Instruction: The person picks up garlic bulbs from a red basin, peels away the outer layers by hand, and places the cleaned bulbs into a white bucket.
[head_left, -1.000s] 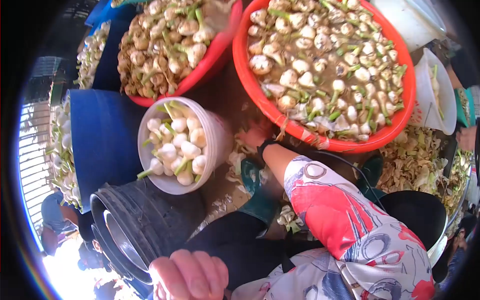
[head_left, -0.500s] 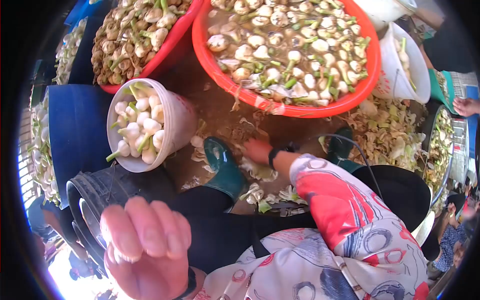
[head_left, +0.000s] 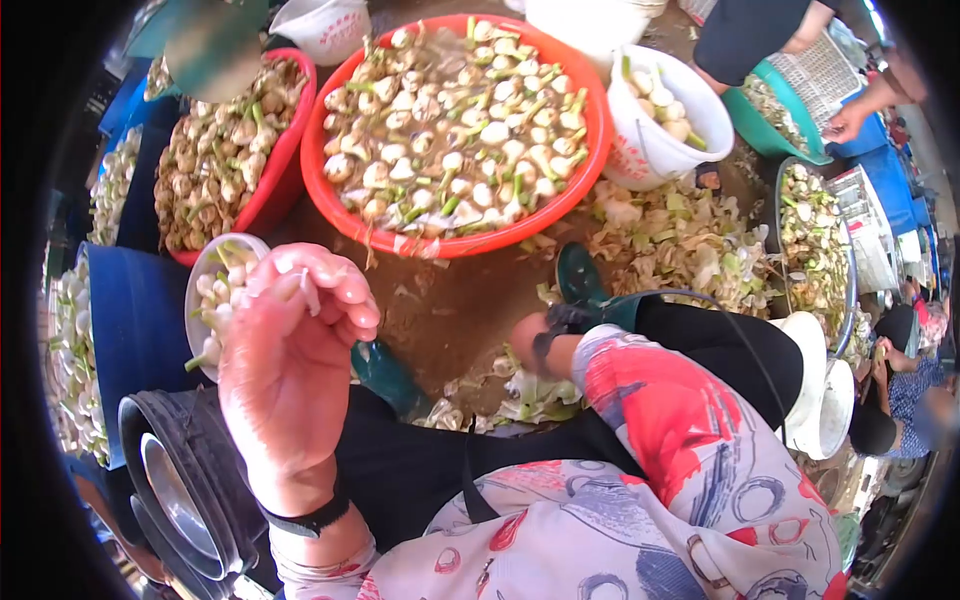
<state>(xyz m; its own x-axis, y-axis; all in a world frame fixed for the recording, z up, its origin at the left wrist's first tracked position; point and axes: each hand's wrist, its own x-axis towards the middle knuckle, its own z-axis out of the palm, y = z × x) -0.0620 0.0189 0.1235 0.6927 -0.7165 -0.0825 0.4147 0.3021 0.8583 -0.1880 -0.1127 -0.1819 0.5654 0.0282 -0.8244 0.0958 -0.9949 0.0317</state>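
Observation:
My left hand [head_left: 285,375] is raised in front of the white bucket of peeled bulbs [head_left: 218,290], fingers curled and thumb bent in; a small whitish scrap shows at the fingertips, too unclear to name. My right hand [head_left: 530,338] is low between the green boots [head_left: 580,275], above the floor with pale peels [head_left: 530,395]; its fingers are smeared by motion. Ahead is a large red-orange tub [head_left: 318,190] of bulbs in murky water.
A red tub [head_left: 285,190] of unwashed bulbs and a blue barrel [head_left: 145,345] stand at left, above black buckets [head_left: 185,480]. Right are a white bucket [head_left: 640,155], a peel heap [head_left: 690,240], a metal basin [head_left: 845,270] and another person's hand [head_left: 850,122].
The view has shifted, so the tubs appear further left and more shows at right. My left hand has risen and now partly covers the white bucket. My right hand remains low near the floor.

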